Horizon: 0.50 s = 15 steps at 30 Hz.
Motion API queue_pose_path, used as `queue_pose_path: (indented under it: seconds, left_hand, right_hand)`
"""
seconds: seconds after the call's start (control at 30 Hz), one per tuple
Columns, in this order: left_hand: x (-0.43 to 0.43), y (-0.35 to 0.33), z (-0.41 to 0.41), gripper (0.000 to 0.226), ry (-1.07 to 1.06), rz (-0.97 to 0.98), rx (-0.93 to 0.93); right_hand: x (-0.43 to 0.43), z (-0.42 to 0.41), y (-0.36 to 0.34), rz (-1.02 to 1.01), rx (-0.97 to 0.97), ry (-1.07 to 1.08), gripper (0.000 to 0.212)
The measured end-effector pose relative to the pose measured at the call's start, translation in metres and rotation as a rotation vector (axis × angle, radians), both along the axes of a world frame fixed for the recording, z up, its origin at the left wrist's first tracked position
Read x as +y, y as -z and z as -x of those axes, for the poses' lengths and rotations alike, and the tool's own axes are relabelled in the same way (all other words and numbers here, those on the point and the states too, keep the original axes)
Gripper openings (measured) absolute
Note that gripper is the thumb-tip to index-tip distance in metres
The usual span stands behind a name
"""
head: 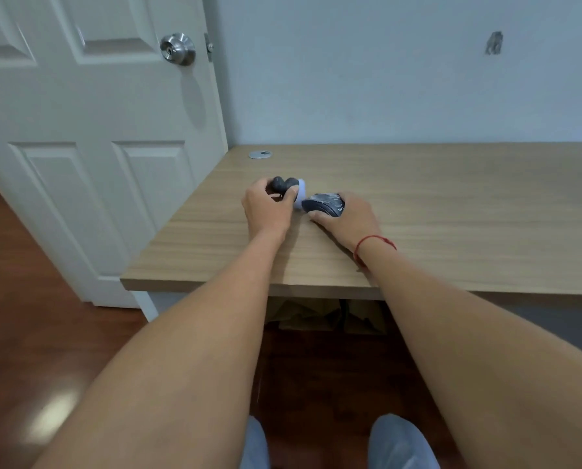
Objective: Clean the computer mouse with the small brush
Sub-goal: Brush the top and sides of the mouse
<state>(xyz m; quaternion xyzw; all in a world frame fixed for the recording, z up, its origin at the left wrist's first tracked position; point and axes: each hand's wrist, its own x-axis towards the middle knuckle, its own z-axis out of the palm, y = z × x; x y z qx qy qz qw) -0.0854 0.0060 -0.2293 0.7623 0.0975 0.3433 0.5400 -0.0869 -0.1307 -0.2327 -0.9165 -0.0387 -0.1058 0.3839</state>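
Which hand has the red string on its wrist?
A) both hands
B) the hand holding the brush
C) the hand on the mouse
C: the red string circles the wrist of the right hand, which rests on the dark mouse; the left hand with the brush has a bare wrist.

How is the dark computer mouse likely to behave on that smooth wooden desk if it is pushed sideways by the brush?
The computer mouse looks low and flat-based, so it would probably slide on the smooth desk rather than roll or tip. It seems small and rigid, likely light. The right hand resting on it should steady it.
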Motion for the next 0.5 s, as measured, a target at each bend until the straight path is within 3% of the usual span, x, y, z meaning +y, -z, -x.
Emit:
queue_pose_path:
  seconds: [0.27, 0.4, 0.5]
  left_hand:
    - [-0.007, -0.005, -0.007, 0.022, -0.006, 0.080, -0.067]
    - [-0.012, -0.001, -0.013, 0.027, 0.065, -0.164, -0.001]
    - [-0.011, 0.001, -0.016, 0.025, 0.023, -0.233, 0.049]
  right_hand:
    - [0.000, -0.005, 0.004, 0.052, -0.026, -0.008, 0.052]
    - [0.001, -0.008, 0.006, 0.112, -0.044, -0.025, 0.050]
    - [0.002, -0.008, 0.006, 0.113, -0.048, -0.021, 0.057]
